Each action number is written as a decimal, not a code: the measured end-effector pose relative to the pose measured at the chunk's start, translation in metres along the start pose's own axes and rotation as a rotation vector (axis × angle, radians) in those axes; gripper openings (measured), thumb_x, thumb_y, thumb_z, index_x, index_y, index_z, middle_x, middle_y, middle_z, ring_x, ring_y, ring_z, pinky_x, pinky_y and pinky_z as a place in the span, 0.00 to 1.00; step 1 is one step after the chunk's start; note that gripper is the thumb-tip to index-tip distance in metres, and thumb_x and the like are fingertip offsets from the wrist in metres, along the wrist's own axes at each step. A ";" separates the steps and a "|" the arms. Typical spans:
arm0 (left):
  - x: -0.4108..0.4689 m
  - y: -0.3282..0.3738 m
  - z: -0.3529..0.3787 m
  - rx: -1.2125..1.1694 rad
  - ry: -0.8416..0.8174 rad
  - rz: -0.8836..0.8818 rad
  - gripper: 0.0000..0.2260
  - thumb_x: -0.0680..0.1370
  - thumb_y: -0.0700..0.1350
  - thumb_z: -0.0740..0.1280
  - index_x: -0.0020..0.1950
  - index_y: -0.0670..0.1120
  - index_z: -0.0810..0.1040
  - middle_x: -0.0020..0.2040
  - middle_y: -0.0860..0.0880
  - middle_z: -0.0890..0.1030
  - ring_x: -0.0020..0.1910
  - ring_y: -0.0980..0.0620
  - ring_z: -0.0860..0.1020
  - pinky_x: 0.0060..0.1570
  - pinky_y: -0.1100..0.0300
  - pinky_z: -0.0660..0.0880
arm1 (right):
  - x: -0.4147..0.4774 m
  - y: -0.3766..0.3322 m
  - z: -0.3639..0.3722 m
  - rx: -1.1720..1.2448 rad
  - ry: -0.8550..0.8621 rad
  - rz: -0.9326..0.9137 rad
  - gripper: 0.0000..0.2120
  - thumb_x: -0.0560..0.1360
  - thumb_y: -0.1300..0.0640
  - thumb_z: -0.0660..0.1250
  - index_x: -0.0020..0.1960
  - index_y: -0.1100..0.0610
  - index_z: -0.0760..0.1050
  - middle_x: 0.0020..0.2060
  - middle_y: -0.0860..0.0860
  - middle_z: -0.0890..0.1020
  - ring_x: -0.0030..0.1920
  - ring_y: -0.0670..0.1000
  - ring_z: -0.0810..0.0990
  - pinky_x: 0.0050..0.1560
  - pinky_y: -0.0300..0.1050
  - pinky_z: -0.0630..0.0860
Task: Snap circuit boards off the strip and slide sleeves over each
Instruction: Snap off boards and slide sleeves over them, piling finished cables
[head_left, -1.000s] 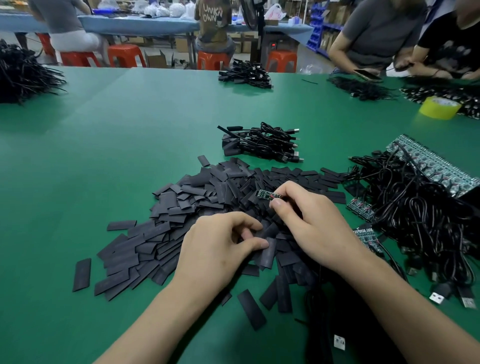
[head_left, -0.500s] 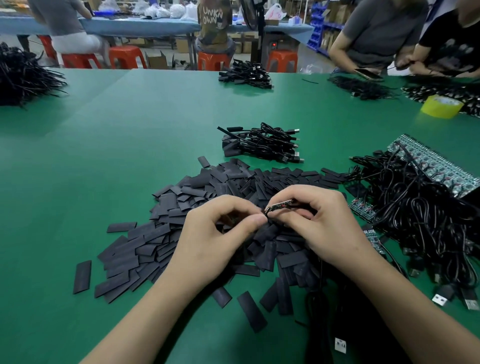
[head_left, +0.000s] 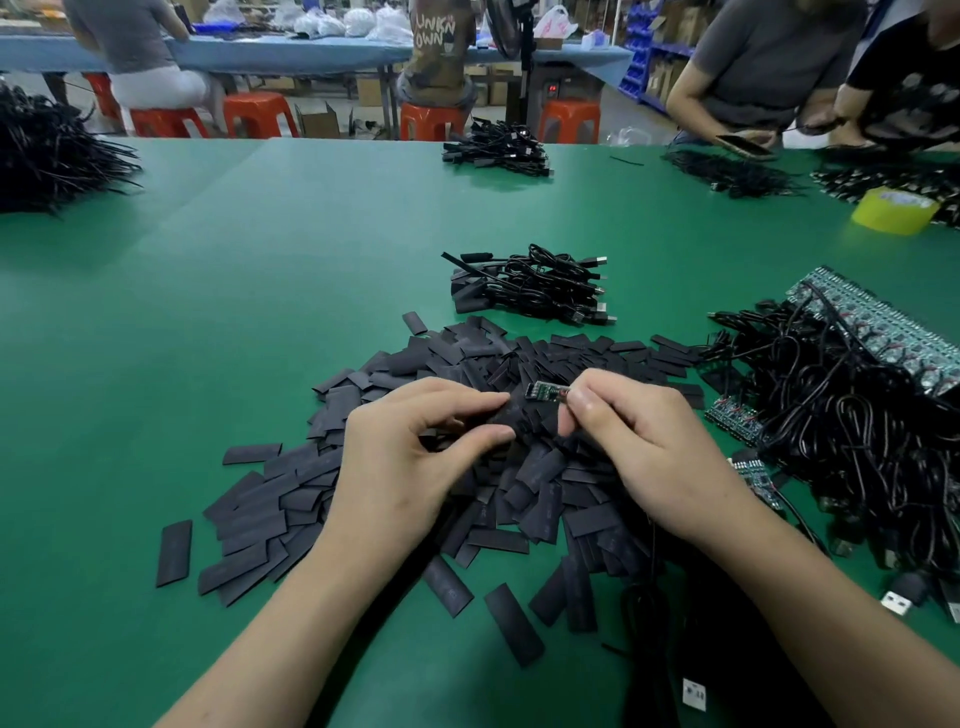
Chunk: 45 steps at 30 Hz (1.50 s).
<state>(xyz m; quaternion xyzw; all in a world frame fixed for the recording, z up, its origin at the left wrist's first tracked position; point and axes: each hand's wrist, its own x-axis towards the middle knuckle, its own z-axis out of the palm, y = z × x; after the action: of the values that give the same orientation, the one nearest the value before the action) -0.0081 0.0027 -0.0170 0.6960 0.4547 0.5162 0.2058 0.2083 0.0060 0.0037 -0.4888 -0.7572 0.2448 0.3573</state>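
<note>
A heap of flat black sleeves (head_left: 436, 467) covers the green table (head_left: 260, 312) in front of me. My right hand (head_left: 644, 447) pinches a small green circuit board (head_left: 546, 391) by its right end, just above the heap. My left hand (head_left: 410, 457) pinches one black sleeve (head_left: 506, 415) between thumb and forefinger, its end close to the board's left end. A long strip of circuit boards (head_left: 878, 327) lies at the right, partly under tangled black cables (head_left: 852, 415). Short board strips (head_left: 735, 418) lie at the cables' left edge.
A bundle of black USB cables (head_left: 530, 286) lies beyond the sleeves. More cable piles sit at the far left (head_left: 47, 150) and far middle (head_left: 493, 150). A yellow tape roll (head_left: 893, 210) stands far right. People sit across the table and behind it.
My left hand picked a sleeve from the heap and brought it up to the board. My right hand turned the board and holds it level beside the sleeve.
</note>
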 end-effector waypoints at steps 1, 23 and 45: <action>0.000 0.000 0.001 0.018 0.017 0.025 0.10 0.71 0.45 0.79 0.52 0.51 0.88 0.47 0.58 0.85 0.46 0.57 0.83 0.48 0.67 0.77 | 0.000 0.000 0.001 -0.021 -0.014 0.003 0.16 0.83 0.46 0.57 0.41 0.49 0.76 0.27 0.50 0.68 0.28 0.44 0.65 0.32 0.40 0.61; -0.003 -0.008 -0.003 0.325 0.022 0.288 0.08 0.77 0.50 0.76 0.55 0.53 0.88 0.50 0.59 0.84 0.41 0.53 0.83 0.40 0.53 0.80 | 0.000 -0.002 0.000 -0.012 -0.171 0.060 0.20 0.84 0.50 0.60 0.34 0.51 0.76 0.23 0.44 0.65 0.26 0.44 0.63 0.30 0.37 0.61; -0.001 -0.010 -0.005 0.259 -0.163 0.244 0.11 0.75 0.47 0.77 0.57 0.51 0.87 0.51 0.58 0.84 0.47 0.58 0.82 0.48 0.57 0.79 | 0.001 0.004 0.000 0.159 -0.254 0.131 0.21 0.85 0.49 0.59 0.35 0.52 0.76 0.22 0.43 0.67 0.24 0.42 0.63 0.29 0.32 0.60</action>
<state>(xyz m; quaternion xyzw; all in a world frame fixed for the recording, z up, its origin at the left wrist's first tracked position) -0.0174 0.0063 -0.0233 0.8061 0.4114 0.4164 0.0867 0.2103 0.0084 0.0012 -0.4723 -0.7411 0.3867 0.2798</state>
